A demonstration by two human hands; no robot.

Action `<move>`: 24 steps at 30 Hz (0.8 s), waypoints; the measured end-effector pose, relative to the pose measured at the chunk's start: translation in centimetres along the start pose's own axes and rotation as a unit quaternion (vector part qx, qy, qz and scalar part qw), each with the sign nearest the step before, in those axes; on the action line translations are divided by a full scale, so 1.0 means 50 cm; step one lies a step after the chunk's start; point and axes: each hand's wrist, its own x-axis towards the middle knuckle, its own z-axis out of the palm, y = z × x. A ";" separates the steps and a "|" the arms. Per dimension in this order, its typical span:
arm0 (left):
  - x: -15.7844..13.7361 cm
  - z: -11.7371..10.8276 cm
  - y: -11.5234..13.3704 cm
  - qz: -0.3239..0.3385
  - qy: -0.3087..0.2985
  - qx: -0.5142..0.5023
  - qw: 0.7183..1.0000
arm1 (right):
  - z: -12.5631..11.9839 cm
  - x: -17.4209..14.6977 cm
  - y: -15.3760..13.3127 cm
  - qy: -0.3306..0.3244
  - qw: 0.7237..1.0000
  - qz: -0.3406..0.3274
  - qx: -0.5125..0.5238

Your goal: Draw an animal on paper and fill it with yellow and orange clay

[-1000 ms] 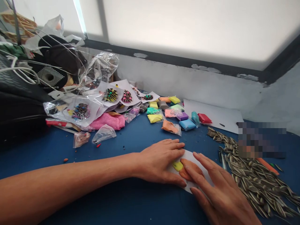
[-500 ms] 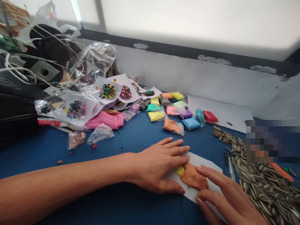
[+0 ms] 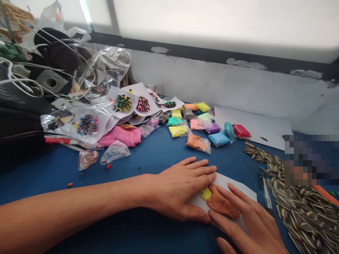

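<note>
My left hand (image 3: pixel 185 190) lies flat with its fingers spread over the left part of a white paper sheet (image 3: pixel 246 188). Stuck on that sheet is a flattened patch of orange-brown modelling clay (image 3: pixel 221 203), with a small yellow clay piece (image 3: pixel 205 193) at its left end, next to my left fingers. My right hand (image 3: pixel 246 218) reaches in from the lower right, fingers apart and extended over the orange clay. Its fingertips are on or just above the clay; I cannot tell which. Neither hand grips anything.
Striped sunflower seeds (image 3: pixel 304 208) are heaped at the right, beside a pen (image 3: pixel 267 192). Wrapped clay blocks, one blue (image 3: pixel 218 139), one red (image 3: pixel 241 131), lie behind my hands. Seed-covered clay pieces on paper (image 3: pixel 123 103), a pink cloth (image 3: pixel 122 137) and plastic bags (image 3: pixel 115 152) lie at left.
My right hand has moved left and further over the orange clay. My left hand stays flat on the paper. The whole view has shifted slightly.
</note>
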 end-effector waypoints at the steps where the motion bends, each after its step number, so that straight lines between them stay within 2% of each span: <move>1: 0.000 0.000 0.000 0.000 0.001 0.000 1.000 | 0.002 0.000 0.001 0.000 1.000 0.001 0.000; 7: -0.001 0.003 -0.004 0.000 0.007 -0.009 1.000 | 0.006 0.004 -0.003 -0.004 1.000 0.025 0.004; 10: -0.001 0.005 -0.004 0.000 0.009 -0.011 1.000 | 0.005 0.007 -0.003 -0.005 1.000 0.008 -0.007; 16: 0.000 0.004 -0.004 -0.004 -0.002 -0.006 1.000 | 0.004 0.013 -0.007 -0.015 1.000 0.020 -0.015; 24: 0.001 0.006 -0.003 0.002 0.013 -0.008 1.000 | 0.009 0.006 0.001 -0.007 0.999 -0.006 -0.036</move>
